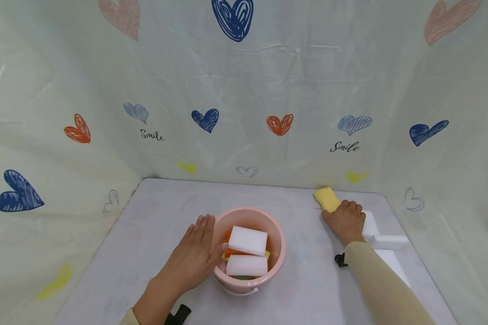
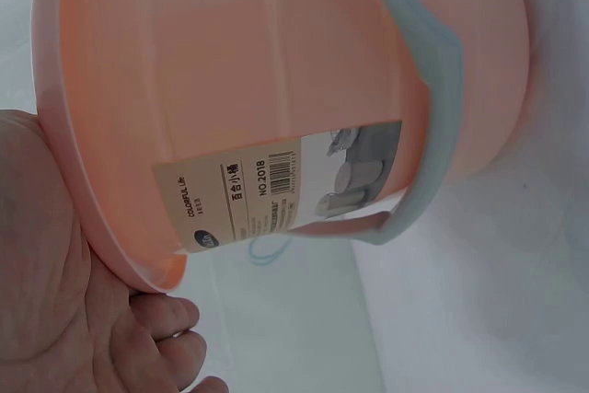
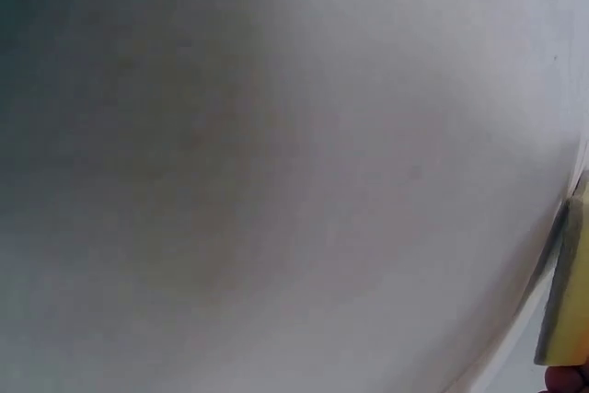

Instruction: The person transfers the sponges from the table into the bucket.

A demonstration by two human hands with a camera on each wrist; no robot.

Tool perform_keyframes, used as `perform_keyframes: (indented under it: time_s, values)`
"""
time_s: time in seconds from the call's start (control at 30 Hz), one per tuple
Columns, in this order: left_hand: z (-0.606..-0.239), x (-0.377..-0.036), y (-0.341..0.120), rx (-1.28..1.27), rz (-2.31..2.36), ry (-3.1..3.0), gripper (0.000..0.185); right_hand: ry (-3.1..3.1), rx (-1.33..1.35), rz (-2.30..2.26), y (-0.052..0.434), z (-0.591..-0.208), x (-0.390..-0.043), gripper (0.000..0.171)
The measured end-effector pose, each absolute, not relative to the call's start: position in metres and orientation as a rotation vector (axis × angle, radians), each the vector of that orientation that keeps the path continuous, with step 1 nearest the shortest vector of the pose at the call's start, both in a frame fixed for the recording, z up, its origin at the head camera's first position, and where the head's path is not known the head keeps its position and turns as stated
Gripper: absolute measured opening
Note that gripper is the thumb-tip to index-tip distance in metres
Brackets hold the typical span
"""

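Observation:
A pink bucket [image 1: 283, 243] stands at the middle of the table, holding two white sponge blocks [image 1: 248, 240] over orange, yellow and green pieces partly hidden below. My left hand [image 1: 195, 257] lies against the bucket's left rim with its fingers straight and its thumb over the edge. The left wrist view has the bucket's side [image 2: 276, 62] with a label and a pale handle. Near the table's back right, my right hand [image 1: 347, 221] grips a yellow sponge [image 1: 327, 199] by its near end. In the right wrist view, the sponge [image 3: 572, 292] shows a dark scouring layer, with a fingertip below.
Several white blocks [image 1: 388, 242] lie along the right side of the table [image 1: 305, 280], partly behind my right forearm. A white curtain [image 1: 244, 81] printed with hearts rises directly behind the table's back edge and encloses both sides.

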State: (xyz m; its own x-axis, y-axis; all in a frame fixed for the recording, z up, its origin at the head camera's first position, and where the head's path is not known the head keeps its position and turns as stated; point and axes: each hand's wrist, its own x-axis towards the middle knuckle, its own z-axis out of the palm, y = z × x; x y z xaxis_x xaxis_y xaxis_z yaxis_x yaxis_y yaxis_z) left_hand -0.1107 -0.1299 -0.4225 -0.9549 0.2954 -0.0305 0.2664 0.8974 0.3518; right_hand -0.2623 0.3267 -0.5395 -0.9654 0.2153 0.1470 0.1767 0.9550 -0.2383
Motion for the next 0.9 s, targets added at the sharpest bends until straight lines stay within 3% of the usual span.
perform_keyframes:
  time_s: [0.57, 0.9]
  values:
    - [-0.422, -0.112, -0.130, 0.454, 0.507, 2.981, 0.089, -2.763, -0.059, 0.289, 0.329, -0.520, -0.240, 0.060]
    - [-0.421, -0.112, -0.130, 0.467, 0.501, 3.000, 0.088, -2.510, 0.295, 0.326, 0.289, -0.471, -0.221, 0.064]
